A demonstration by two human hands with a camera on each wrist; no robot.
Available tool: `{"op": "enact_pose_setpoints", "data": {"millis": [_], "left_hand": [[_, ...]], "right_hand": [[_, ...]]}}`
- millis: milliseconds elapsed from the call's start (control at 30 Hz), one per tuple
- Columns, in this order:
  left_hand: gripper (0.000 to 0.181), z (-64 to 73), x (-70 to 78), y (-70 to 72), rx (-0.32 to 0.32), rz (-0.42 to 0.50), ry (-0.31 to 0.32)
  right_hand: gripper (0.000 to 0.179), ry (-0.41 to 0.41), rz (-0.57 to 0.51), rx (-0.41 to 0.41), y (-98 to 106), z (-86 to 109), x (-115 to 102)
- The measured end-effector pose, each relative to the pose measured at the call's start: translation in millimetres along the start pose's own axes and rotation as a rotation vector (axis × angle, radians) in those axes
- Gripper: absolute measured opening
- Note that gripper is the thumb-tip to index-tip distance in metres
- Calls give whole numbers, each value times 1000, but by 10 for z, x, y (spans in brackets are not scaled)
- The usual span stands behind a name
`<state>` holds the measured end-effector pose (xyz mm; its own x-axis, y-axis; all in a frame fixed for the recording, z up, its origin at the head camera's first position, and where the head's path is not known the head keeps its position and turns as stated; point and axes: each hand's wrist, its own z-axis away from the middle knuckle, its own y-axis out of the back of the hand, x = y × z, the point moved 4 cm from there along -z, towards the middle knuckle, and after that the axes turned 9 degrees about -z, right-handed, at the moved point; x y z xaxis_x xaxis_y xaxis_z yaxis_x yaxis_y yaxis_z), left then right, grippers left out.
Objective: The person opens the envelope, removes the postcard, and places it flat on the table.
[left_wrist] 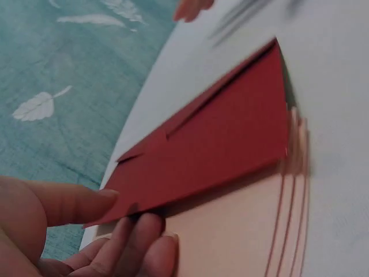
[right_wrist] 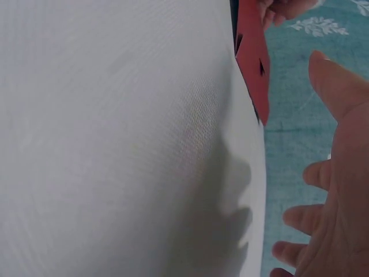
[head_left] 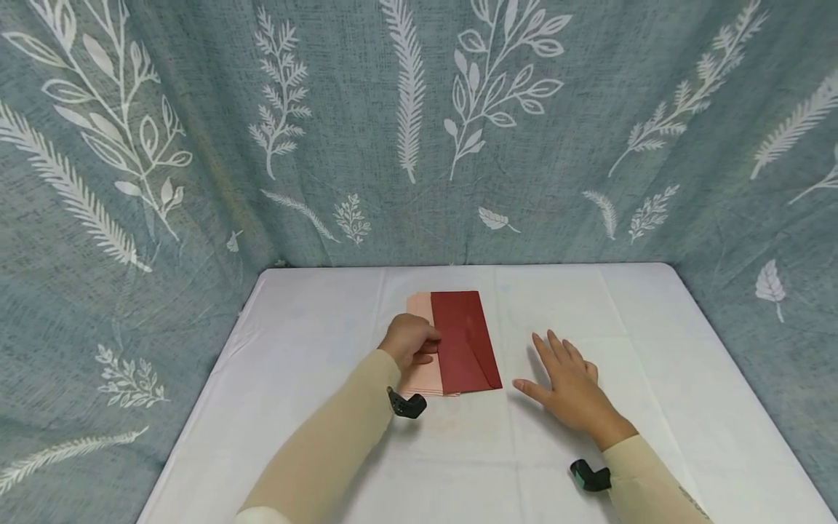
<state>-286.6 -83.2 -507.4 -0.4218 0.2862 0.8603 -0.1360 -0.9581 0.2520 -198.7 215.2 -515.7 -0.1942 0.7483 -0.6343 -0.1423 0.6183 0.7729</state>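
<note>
Our left hand (head_left: 409,338) pinches one red envelope (head_left: 463,340) over at least three pink papers (head_left: 422,380); our right hand (head_left: 568,387), outspread, holds nothing.

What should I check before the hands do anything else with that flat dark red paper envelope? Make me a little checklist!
1. Left hand grips the flat dark red paper envelope: ok, its thumb is on top, with fingers at the edge below.
2. Right hand is free: ok, it holds nothing, fingers spread.
3. Envelope lies flat: not ok, the held edge is raised.
4. Stack of pale pink rectangular paper pieces is neatly lined up: not ok, the edges are slightly staggered.
5. Envelope is empty: cannot tell, its inside is hidden.
</note>
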Motion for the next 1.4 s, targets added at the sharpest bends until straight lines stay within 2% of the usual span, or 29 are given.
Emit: {"op": "enact_pose_setpoints", "data": {"millis": [100,367,533,667,833,967,1167,1400], "left_hand": [[52,-27,-23,-37,10,-7,-19],[57,-81,-84,-99,-15,82,-48],[58,-45,-93,-95,-40,133,-54],[58,26,-80,-102,-77,170,-81],[57,169,-71,-154,-153,219,-121],[56,272,-101,-227,-193,202,-127],[59,425,-168,-361,-205,146,-128],[56,554,-264,-508,-209,121,-121]], "right_hand": [[102,1,0,1,10,14,5],[102,-4,1,6,23,38,34],[101,-8,-8,10,4,50,55],[100,-6,-26,13,-12,69,60],[98,5,-42,28,-28,94,55],[96,8,-56,33,-45,115,47],[96,18,-59,29,-80,155,26],[95,19,-53,27,-109,178,7]]}}
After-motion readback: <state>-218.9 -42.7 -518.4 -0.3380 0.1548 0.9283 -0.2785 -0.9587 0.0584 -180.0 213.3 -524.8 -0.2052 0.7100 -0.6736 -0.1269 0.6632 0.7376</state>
